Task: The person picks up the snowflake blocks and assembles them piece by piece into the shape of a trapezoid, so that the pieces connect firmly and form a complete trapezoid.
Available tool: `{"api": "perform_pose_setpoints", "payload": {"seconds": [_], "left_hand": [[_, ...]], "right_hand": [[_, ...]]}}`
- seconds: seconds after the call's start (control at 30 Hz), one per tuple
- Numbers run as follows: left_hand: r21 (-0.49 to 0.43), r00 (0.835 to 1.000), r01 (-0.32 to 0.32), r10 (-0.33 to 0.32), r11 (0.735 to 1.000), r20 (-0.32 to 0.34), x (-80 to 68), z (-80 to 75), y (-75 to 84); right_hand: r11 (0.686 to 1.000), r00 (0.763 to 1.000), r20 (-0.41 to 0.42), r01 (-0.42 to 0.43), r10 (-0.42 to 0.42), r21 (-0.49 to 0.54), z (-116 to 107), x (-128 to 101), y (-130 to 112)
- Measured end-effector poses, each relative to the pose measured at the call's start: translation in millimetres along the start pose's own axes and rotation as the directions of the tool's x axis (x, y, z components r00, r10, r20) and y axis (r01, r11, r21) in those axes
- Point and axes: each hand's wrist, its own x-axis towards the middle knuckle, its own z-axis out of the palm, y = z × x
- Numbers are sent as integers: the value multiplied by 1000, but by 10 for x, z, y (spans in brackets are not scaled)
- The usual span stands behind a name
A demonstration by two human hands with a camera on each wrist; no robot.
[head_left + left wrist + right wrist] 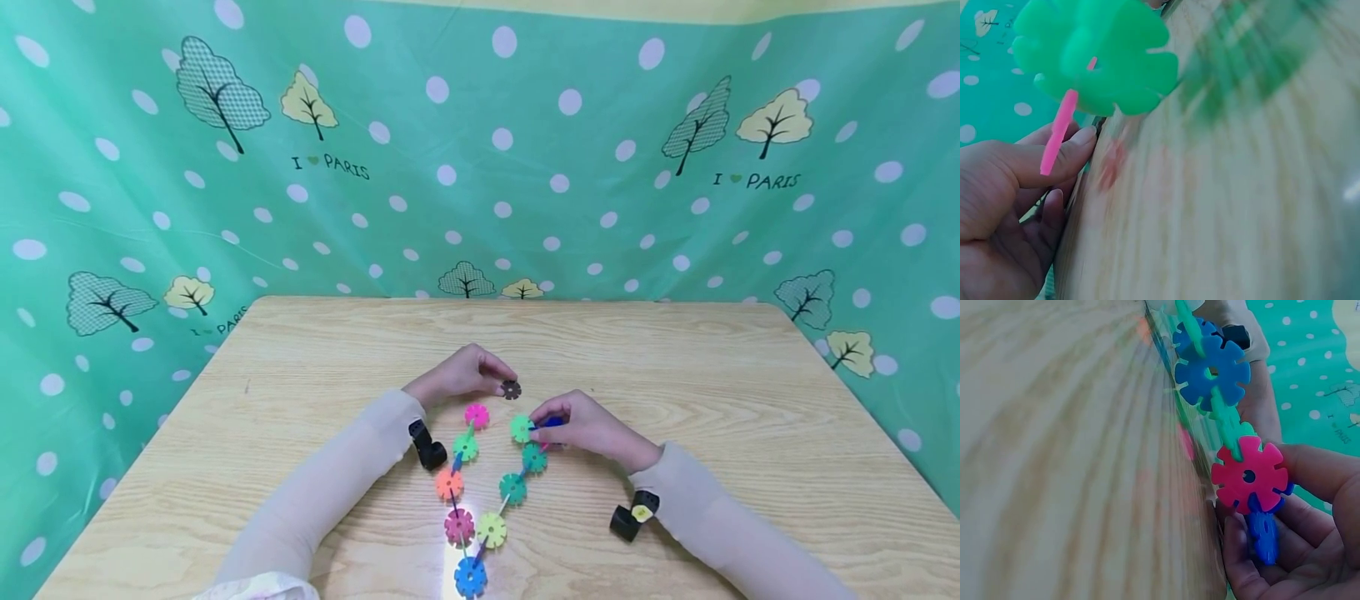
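Left hand (461, 375) pinches a small dark disc (511, 389) just above the counter (675, 375) — right hand (581, 427) grips the chain's (513, 487) green end disc (521, 428), right below-right of it, nearly touching.

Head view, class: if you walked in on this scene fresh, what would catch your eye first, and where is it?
A V-shaped chain of bright snowflake discs lies in the middle of the wooden table, its tip nearest the person. At its open ends, the left hand pinches a loose dark disc, and the right hand holds the light green end disc. Behind hangs a green polka-dot curtain printed with trees.
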Motion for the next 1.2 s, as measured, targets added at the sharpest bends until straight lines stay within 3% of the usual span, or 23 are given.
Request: {"api": "perform_pose_setpoints", "payload": {"seconds": [0.33, 0.73, 1.07, 1.2], "left_hand": [[5, 1000, 17, -16, 1000, -17, -66, 19, 48], [123, 996, 17, -6, 992, -92, -361, 66, 200], [37, 990, -22, 27, 999, -142, -595, 163, 421], [72, 987, -54, 64, 996, -145, -654, 245, 457]], "right_hand": [[1000, 999, -40, -4, 4, 15, 13, -13, 14], [998, 997, -74, -21, 25, 58, -6, -19, 48], [999, 995, -93, -25, 28, 33, -16, -21, 48], [999, 996, -87, -20, 24, 46, -18, -15, 57]]}}
